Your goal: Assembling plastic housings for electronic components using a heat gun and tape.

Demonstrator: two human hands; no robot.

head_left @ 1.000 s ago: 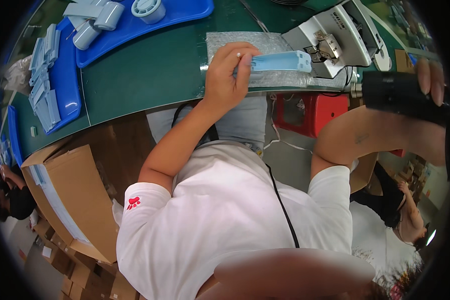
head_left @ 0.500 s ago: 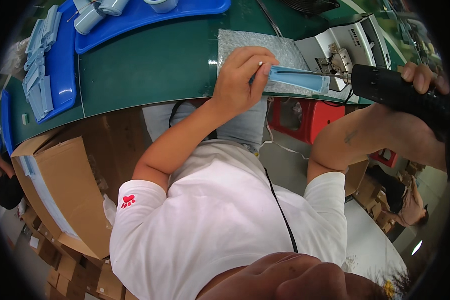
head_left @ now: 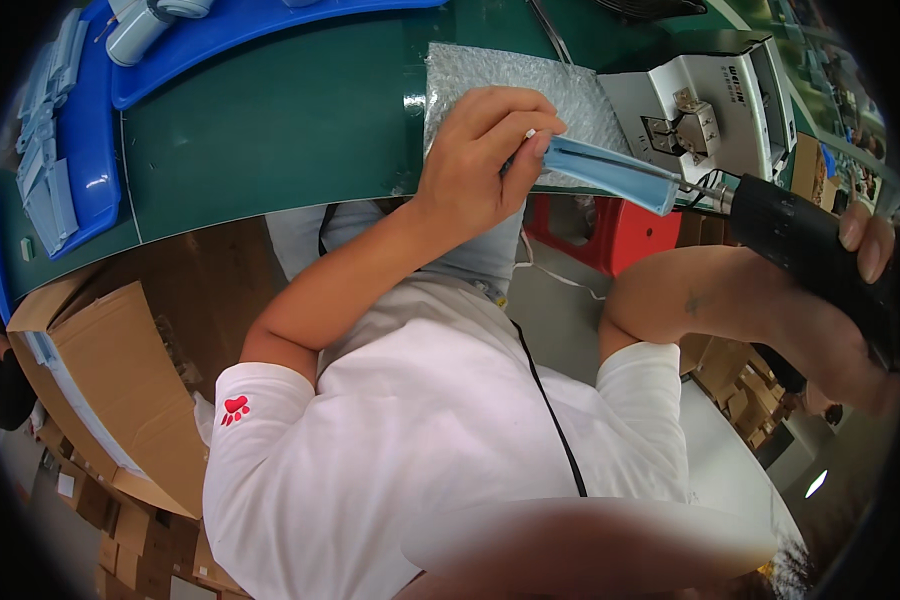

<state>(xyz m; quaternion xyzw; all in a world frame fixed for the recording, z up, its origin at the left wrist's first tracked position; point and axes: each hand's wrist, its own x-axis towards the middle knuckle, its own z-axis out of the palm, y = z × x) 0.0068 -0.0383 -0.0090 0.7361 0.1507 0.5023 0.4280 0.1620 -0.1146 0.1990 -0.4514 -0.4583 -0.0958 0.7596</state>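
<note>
My left hand [head_left: 482, 155] is closed round one end of a long light-blue plastic piece [head_left: 625, 183], just above the table's front edge. A tiny white bit [head_left: 530, 134] shows at its fingertips; I cannot tell what it is. My right hand [head_left: 867, 243] wraps round a black electric screwdriver [head_left: 795, 230], held tilted. The driver's long thin metal shaft lies along the channel of the blue piece, pointing toward my left hand. The shaft's tip is hidden by my fingers.
Bubble wrap [head_left: 485, 75] lies behind my left hand. A pale metal screw feeder [head_left: 740, 105] stands at the right. Blue trays [head_left: 95, 165] at the left hold light-blue parts and cups. Below are a red stool [head_left: 630, 232] and an open cardboard box [head_left: 120, 380].
The screwdriver and the blue piece tilt more, their right ends lower and nearer me. The driver sits farther from the screw feeder. The whole view has shifted slightly.
</note>
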